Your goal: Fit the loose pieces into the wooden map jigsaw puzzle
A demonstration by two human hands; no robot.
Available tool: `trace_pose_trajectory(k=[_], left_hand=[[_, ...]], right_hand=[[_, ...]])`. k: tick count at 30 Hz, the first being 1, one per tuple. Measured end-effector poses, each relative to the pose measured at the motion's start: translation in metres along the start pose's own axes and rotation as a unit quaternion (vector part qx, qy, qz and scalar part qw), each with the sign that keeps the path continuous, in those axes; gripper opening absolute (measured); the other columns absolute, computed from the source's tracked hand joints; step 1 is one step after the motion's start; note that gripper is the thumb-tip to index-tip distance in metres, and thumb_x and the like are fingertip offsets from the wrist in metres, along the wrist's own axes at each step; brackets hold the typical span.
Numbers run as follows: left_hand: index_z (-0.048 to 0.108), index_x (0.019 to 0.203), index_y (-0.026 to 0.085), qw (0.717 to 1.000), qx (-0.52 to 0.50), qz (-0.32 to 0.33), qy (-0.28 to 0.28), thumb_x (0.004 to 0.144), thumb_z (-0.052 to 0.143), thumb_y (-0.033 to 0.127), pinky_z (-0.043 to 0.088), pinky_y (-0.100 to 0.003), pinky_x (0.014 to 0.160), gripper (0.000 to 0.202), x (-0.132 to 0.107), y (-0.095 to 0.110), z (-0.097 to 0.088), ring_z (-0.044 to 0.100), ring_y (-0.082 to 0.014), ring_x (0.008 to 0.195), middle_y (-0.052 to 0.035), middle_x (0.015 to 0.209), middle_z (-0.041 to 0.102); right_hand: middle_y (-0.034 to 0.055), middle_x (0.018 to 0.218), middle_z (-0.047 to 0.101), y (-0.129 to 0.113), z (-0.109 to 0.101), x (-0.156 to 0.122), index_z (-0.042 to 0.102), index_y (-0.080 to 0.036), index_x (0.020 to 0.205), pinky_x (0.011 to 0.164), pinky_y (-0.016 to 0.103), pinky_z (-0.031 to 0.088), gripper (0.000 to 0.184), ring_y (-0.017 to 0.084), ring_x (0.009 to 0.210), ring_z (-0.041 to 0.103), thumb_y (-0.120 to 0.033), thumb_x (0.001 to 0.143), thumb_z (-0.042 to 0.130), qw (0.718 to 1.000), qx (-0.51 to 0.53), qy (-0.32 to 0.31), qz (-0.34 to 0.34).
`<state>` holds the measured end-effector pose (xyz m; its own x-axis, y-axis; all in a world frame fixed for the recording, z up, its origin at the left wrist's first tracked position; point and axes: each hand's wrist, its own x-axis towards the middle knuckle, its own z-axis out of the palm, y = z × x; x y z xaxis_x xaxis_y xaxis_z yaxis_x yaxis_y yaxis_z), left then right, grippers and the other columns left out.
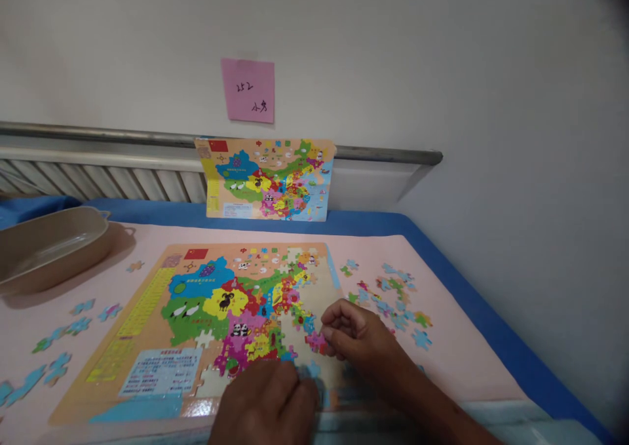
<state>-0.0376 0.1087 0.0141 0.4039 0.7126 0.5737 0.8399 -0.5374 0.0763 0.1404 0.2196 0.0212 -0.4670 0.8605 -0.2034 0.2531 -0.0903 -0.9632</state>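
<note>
Head view:
Map puzzle (pixel 319 294): flat on table (pixel 462 353), beige backing showing right of centre.
Left hand (pixel 269 402): fingers curled over puzzle's near edge — can't tell if pinching anything.
Right hand (pixel 356 335): fingers bent, tips beside pink piece (pixel 316 343) — grip unclear.
Loose pieces (pixel 421 339): both sides of puzzle.
Printed map (pixel 246 199): propped upright behind.
Tray (pixel 73 265): far left.

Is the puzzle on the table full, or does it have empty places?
Not full: the puzzle shows pale bare board, mostly on its right side, and loose pieces lie beside it.
</note>
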Motion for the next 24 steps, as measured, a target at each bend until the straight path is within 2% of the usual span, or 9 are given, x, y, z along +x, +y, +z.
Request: trace_pose_trajectory(k=[3,7,13,20,24], left_hand=[[0.057,0.109,0.014,0.998,-0.042,-0.039,-0.012,0.090,0.048,0.006,0.055,-0.044,0.048,0.023,0.004,-0.012,0.002,0.058,-0.0266,0.065,-0.0063,0.081,0.058],[0.056,0.102,0.016,0.993,-0.076,-0.091,-0.018,0.095,0.043,0.010,0.056,-0.052,0.048,0.016,0.009,-0.015,0.005,0.056,-0.0293,0.066,-0.0069,0.080,0.054],[0.054,0.094,0.020,0.995,-0.049,-0.083,-0.016,0.094,0.049,0.013,0.050,-0.044,0.052,0.009,0.007,-0.015,0.014,0.055,-0.0269,0.067,-0.0044,0.080,0.055],[0.054,0.094,0.020,0.997,-0.032,-0.065,-0.022,0.095,0.044,0.013,0.051,-0.043,0.048,0.012,0.003,-0.016,0.014,0.056,-0.0263,0.063,-0.0036,0.077,0.056],[0.053,0.093,0.021,0.996,-0.041,-0.077,-0.027,0.096,0.046,0.015,0.054,-0.048,0.048,0.010,0.004,-0.014,0.013,0.057,-0.0280,0.064,-0.0043,0.078,0.058]], right_hand=[[-0.0045,0.063,0.057,0.002,0.002,0.001,0.058,-0.021,0.080,0.053,0.023,0.041,0.009,0.012,0.058,0.054,-0.028,0.076,0.062,1.000,-0.006,-0.009,-0.009],[-0.0049,0.063,0.055,0.002,0.005,-0.001,0.058,-0.021,0.081,0.051,0.022,0.039,0.010,0.011,0.057,0.053,-0.029,0.076,0.062,1.000,0.005,-0.027,-0.002],[-0.0051,0.063,0.055,0.003,0.012,-0.004,0.056,-0.020,0.081,0.053,0.021,0.038,0.008,0.009,0.055,0.048,-0.026,0.078,0.061,0.998,0.013,-0.052,-0.015],[-0.0054,0.064,0.054,0.009,0.015,-0.004,0.057,-0.020,0.082,0.055,0.022,0.040,0.006,0.011,0.058,0.053,-0.021,0.076,0.059,0.998,0.001,-0.060,-0.005],[-0.0057,0.065,0.053,0.013,0.017,-0.005,0.057,-0.021,0.083,0.057,0.022,0.041,0.007,0.011,0.059,0.053,-0.019,0.077,0.058,0.998,0.009,-0.065,-0.001]])
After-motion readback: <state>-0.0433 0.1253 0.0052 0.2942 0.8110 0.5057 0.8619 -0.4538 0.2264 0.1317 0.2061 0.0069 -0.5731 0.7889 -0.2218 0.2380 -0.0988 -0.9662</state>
